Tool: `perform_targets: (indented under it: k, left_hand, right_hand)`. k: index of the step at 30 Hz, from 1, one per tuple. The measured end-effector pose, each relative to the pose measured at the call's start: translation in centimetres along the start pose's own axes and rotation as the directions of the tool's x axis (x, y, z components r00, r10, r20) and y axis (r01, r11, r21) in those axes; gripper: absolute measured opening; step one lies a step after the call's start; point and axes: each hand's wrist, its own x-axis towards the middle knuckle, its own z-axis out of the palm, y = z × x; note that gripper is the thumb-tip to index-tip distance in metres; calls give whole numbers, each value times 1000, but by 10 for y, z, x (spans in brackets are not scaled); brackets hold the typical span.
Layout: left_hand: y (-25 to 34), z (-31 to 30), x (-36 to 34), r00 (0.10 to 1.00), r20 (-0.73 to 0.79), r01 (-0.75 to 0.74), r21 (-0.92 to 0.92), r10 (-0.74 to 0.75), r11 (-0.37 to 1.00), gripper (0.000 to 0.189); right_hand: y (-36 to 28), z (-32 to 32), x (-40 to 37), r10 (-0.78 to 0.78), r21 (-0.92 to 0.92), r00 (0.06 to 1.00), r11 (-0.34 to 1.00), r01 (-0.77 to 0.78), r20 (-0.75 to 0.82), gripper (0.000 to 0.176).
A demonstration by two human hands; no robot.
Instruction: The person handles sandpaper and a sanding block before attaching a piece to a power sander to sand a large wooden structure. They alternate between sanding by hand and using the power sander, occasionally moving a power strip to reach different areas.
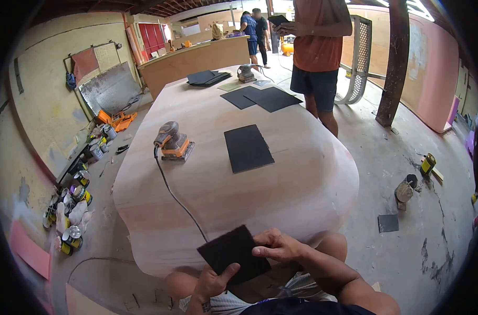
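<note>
A dark, square-looking sheet (232,253) is held above my lap at the table's near edge. My left hand (214,282) grips its lower left part, thumb on top. At its right side my right hand (274,245) pinches the edge between thumb and bent fingers. Beyond, a larger black sheet (248,148) lies flat on the pale wooden tabletop (197,181). Left of it rests an orange and grey sander (174,143), its cord running down toward the held sheet.
Farther along the tabletop are more black sheets (270,98), a stack (207,78) and a second sander (246,73). A person (317,50) stands at the table's right side. Paint cans (80,194) line the left floor; a post (394,68) rises at right.
</note>
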Motion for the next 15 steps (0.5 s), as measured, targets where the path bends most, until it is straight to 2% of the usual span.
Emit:
perform_targets:
  k: [1,4,7,10,13,15]
  left_hand:
    - [1,0,0,1000,10,11,34,-12,999,33]
    - [-1,4,4,999,20,32,-29,-32,999,35]
    - [1,0,5,1000,-25,2,-20,-3,1000,36]
    - [-11,-7,3,994,-110,-8,-131,-7,991,35]
    - [-17,-19,-3,956,-295,-69,-203,6,977,31]
    - [-23,-26,1,893,-451,-128,-250,2,960,28]
  right_hand:
    - [-4,1,1,-15,59,1000,998,17,-23,44]
    - [3,-8,6,-37,-151,999,988,34,-14,45]
    - [9,-21,15,137,-339,989,935,-109,59,45]
    - [-5,-28,32,167,-288,980,949,-130,106,47]
    - [-13,-46,58,-23,-378,999,926,10,-30,43]
    - [-14,-69,83,-37,-687,947,698,-205,-320,40]
